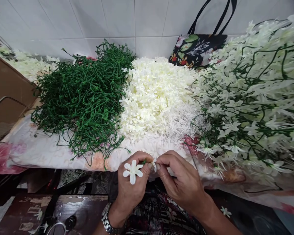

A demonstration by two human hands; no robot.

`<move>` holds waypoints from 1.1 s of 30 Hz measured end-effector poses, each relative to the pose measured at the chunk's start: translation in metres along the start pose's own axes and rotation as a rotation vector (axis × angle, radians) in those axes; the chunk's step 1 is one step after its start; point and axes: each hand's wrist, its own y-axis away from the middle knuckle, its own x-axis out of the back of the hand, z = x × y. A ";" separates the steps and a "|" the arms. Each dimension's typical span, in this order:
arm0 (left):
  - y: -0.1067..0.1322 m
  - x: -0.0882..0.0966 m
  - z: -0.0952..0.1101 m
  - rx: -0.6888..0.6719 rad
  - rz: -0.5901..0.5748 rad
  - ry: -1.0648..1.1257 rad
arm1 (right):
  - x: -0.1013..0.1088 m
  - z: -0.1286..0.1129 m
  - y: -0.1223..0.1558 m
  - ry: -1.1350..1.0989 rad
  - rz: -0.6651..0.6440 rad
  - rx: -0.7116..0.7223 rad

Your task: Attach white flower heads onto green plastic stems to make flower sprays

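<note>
My left hand (133,182), with a metal watch on the wrist, is closed on a green artificial flower stem (144,162), most of which is hidden by the fingers. One open white flower (132,172) shows in front of the left fingers. Opposite it, my right hand (180,178) pinches a small white flower (154,165) between thumb and forefinger, close against the left fingertips. Both hands are at the table's front edge. Beyond them lie a heap of green stems (83,88) on the left and a pile of loose white blossoms (156,91) in the middle.
Assembled white flower sprays (257,107) are heaped on the right. Thin white pieces (183,119) lie beside the blossoms. A floral black bag (198,49) leans on the tiled wall (149,19). At left stands a cardboard box (9,85). Floral cloth (46,150) covers the table.
</note>
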 end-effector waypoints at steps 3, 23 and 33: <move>0.000 -0.002 0.005 -0.088 -0.001 -0.125 | -0.003 0.000 0.001 0.037 0.017 0.013; -0.001 0.000 0.001 -0.334 -0.079 -0.177 | 0.025 0.000 -0.003 -0.094 -0.035 -0.103; 0.001 0.004 -0.002 -0.657 -0.119 -0.554 | 0.031 -0.001 -0.006 0.005 -0.175 -0.045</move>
